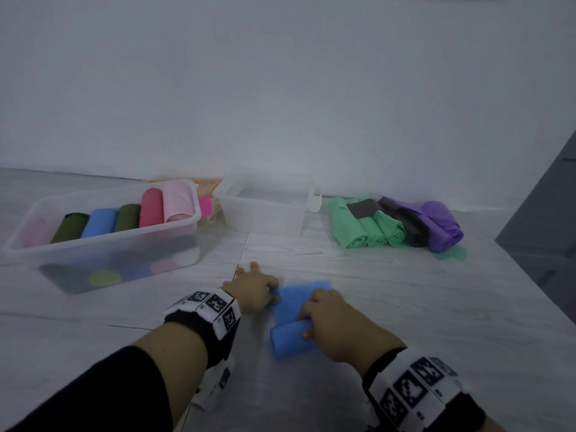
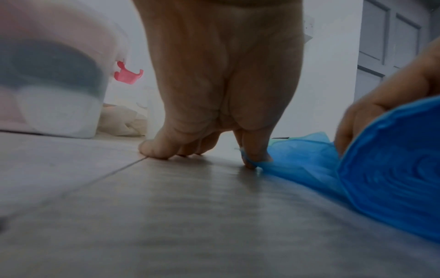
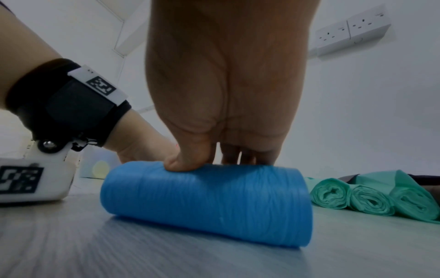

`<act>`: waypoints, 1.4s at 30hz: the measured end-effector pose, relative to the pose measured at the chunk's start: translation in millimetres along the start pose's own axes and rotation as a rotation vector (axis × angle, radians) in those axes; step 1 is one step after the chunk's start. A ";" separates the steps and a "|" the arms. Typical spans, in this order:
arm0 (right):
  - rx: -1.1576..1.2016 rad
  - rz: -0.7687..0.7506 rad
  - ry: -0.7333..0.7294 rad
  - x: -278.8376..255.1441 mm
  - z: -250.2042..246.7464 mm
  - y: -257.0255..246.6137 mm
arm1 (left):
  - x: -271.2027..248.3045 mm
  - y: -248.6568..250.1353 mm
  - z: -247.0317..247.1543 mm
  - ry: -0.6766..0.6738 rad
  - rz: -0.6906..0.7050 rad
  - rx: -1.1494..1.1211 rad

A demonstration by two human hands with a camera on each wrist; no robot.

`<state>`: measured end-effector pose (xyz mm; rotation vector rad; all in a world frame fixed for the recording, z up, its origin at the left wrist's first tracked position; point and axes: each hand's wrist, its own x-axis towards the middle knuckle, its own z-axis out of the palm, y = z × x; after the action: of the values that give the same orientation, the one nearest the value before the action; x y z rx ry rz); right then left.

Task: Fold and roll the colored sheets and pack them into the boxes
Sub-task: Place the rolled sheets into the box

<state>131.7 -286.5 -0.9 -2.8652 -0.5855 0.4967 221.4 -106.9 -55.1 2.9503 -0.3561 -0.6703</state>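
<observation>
You're on the pale wood-grain floor (image 1: 389, 307): filled clear box (image 1: 103, 241) far left, empty clear box (image 1: 265, 210) beside it, green rolls (image 1: 367, 232), dark roll (image 1: 408, 226) and purple roll (image 1: 442, 229) right, half-rolled blue sheet (image 1: 296, 319) nearest you.

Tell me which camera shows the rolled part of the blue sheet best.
The right wrist view: the blue roll fills the frame, the right hand pressing on top. The head view shows it small from above; the left wrist view shows only its spiral end.
</observation>
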 end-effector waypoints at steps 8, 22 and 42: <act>0.027 0.045 0.163 -4.1 -3.3 -0.6 | 4.9 -2.2 1.1 0.004 -0.028 -0.107; 0.028 -0.010 0.160 -10.8 -2.8 11.2 | -2.3 -0.7 0.6 0.017 -0.047 -0.153; -0.314 -0.123 0.124 9.2 -10.0 4.6 | -14.7 5.5 -6.0 0.031 -0.065 -0.212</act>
<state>144.8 -288.0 4.6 -3.0944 -0.8809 0.2223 210.0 -108.3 -42.8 2.7770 -0.1742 -0.6259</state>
